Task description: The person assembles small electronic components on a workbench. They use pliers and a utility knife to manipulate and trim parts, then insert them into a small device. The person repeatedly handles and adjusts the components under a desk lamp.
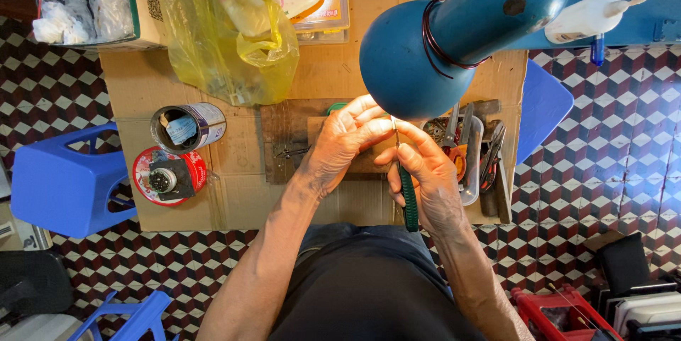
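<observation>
Two hands work at centre, left (340, 144) and right (425, 171), with one blue lamp (454, 29) at one o'clock, one tin can (188, 127) at nine, and two blue stools (64, 178) (543, 103).

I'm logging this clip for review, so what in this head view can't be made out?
- What the left hand pinches: covered by its own fingers.
- Tip of the green-handled tool in the right hand: too thin, lost between the hands.
- Board under the hands: mostly covered by them and the blue lamp.
- Tools in the tray: overlapping, partly under the lamp.
- Tin contents: too small.
</observation>
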